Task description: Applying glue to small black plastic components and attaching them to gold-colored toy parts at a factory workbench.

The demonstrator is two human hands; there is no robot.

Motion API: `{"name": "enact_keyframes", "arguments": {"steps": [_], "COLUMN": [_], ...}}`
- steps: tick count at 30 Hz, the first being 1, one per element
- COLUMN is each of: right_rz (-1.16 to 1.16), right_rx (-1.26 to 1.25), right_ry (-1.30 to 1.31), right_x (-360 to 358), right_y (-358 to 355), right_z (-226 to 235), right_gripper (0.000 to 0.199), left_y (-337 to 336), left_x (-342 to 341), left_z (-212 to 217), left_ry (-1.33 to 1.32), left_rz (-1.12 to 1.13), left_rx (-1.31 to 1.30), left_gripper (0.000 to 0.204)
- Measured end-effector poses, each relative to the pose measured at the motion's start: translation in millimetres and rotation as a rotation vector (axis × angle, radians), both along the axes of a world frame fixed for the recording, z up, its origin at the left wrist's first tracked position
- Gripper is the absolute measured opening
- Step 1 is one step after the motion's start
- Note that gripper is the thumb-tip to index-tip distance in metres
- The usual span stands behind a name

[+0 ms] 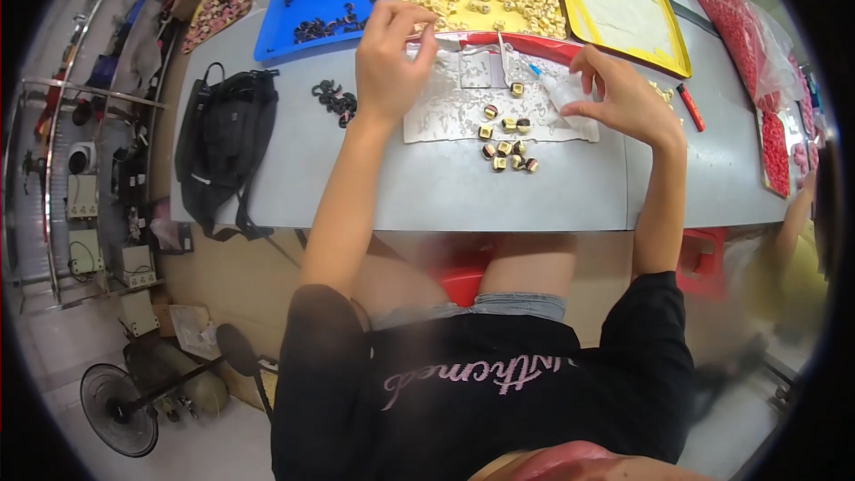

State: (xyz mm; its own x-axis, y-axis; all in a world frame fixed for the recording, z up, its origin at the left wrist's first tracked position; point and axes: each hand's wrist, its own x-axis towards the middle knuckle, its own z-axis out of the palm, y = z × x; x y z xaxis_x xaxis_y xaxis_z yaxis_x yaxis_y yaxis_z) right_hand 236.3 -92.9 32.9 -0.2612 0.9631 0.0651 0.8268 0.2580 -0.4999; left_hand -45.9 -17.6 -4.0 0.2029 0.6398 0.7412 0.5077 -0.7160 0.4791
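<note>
Right grip [583, 93] pinching glue bottle [563, 92], paper sheet [445, 111] below

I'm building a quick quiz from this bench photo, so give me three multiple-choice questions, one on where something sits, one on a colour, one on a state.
1. Where is the black bag?
A. on the table's left part
B. on the floor
C. inside the yellow tray

2. What colour is the tray holding small dark pieces?
A. red
B. blue
C. green

3. What is the right hand doing?
A. lying flat and empty
B. gripping the black bag
C. holding a small white bottle

Answers: 1 A, it lies on the grey table left of the left hand. 2 B, its rim is blue. 3 C, the fingers close on the bottle.
</note>
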Motion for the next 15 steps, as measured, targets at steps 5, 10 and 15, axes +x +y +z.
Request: {"name": "enact_keyframes", "arguments": {"steps": [5,10,15], "right_rz": [0.029,0.028,-0.038], "right_rx": [-0.203,-0.087,0.028], "right_ry": [0.001,0.017,-0.027], "right_x": [-0.1,18.9,34.2], "right_y": [3.4,11.0,6.4], "right_z": [-6.5,-12.4,-1.4], "right_gripper": [0.040,0.036,0.032], "left_y": [7.1,-6.3,-33.3], "left_x": [-35.5,-100.4,-128.4], "left_z": [39.3,43.0,-1.2], "left_ry": [-0.018,0.141,0.222], "left_rz": [0.156,0.179,0.174], "left_rx": [-0.075,-0.388,-0.462], "left_gripper": [0.011,0.021,0.026]}}
